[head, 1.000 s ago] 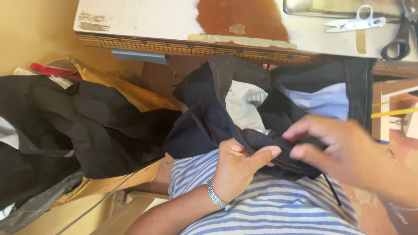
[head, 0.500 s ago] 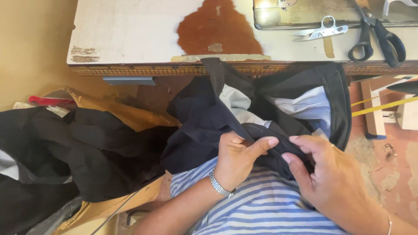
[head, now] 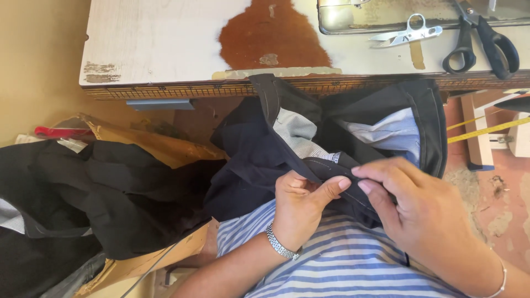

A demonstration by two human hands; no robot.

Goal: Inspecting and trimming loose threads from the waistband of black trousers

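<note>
A dark navy garment [head: 259, 160] with striped lining is lying in the person's lap, hanging down from the edge of the worn white table [head: 165, 44]. On the table, small thread snips [head: 406, 34] and black-handled scissors [head: 480, 41] are sitting near a metal machine base [head: 386, 16]. A heap of black cloth [head: 94, 198] is resting on a cardboard box [head: 154, 149] beside the person, and a yellow measuring tape [head: 486, 129] is stretching past the garment. The left hand [head: 301, 207] is pinching a folded seam of the garment between thumb and fingers, and the right hand [head: 417, 212] is gripping the same fold just beside it, fingertips almost meeting.
</note>
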